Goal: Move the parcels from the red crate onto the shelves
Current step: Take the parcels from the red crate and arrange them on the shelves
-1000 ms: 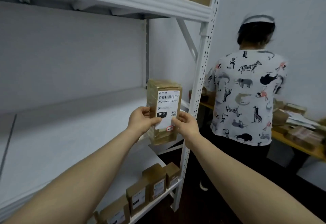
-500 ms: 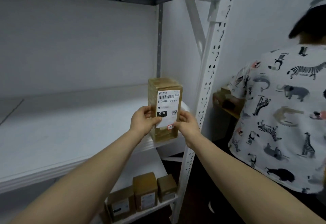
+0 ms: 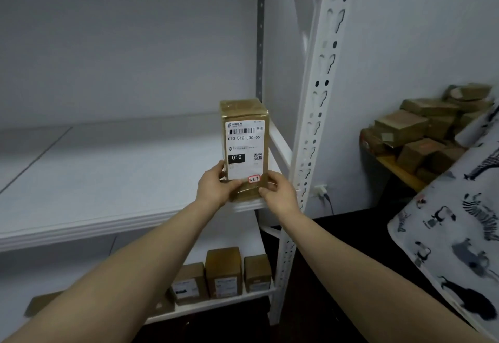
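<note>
A tall brown parcel point(image 3: 244, 137) with a white shipping label stands upright at the front right corner of the white middle shelf point(image 3: 108, 170). My left hand point(image 3: 216, 186) grips its lower left side, thumb across the label. My right hand point(image 3: 278, 194) grips its lower right corner. The parcel's base is at the shelf's front edge. The red crate is out of view.
Several brown parcels point(image 3: 224, 272) stand in a row on the lower shelf. A white perforated upright point(image 3: 313, 132) rises just right of the parcel. More parcels point(image 3: 421, 132) are piled on a wooden bench at the right. A person in an animal-print shirt point(image 3: 459, 229) stands close on the right.
The parcel has come down onto the middle shelf's front corner with both hands still round it. My view has swung right, and the other person has shifted to the frame's right edge.
</note>
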Action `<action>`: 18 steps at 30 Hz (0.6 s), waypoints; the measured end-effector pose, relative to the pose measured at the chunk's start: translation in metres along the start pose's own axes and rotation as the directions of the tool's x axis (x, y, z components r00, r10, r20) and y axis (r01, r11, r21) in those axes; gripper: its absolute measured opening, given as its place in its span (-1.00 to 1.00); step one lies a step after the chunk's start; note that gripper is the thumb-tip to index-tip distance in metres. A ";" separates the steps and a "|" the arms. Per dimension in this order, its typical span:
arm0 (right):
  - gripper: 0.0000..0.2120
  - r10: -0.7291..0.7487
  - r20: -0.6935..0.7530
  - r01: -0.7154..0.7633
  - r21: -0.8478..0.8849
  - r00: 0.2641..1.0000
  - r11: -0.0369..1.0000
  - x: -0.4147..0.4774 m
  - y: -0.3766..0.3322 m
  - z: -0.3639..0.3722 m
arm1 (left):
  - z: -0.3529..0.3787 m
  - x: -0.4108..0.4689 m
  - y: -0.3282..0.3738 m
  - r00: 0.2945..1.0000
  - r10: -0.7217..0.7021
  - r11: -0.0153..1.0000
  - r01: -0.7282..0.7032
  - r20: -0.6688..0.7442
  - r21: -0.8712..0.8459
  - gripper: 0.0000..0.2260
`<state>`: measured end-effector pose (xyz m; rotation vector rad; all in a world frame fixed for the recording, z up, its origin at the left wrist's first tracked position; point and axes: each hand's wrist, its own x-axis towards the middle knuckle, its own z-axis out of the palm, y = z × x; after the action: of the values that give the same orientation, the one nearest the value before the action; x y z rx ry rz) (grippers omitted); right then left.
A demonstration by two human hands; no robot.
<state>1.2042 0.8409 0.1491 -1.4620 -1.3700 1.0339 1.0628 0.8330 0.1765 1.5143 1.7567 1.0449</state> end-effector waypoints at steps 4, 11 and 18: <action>-0.55 -0.053 -0.009 0.052 -0.062 0.999 0.997 0.001 0.007 -0.002 | 0.008 0.004 0.003 1.000 -0.016 1.000 0.017 0.017 -0.011 -0.58; -0.62 0.015 -0.088 -0.023 -0.090 0.996 0.996 -0.003 0.020 -0.007 | 0.022 0.009 0.000 0.999 -0.025 0.998 0.022 0.045 0.052 -0.51; -0.59 0.018 -0.128 -0.039 -0.163 0.992 0.986 -0.008 0.023 -0.011 | 0.028 0.010 0.001 0.999 -0.023 0.996 0.019 0.044 0.086 -0.48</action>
<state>1.2205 0.8313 0.1297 -1.6439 -1.3735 0.8462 1.0854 0.8478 0.1633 1.5559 1.8030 0.9289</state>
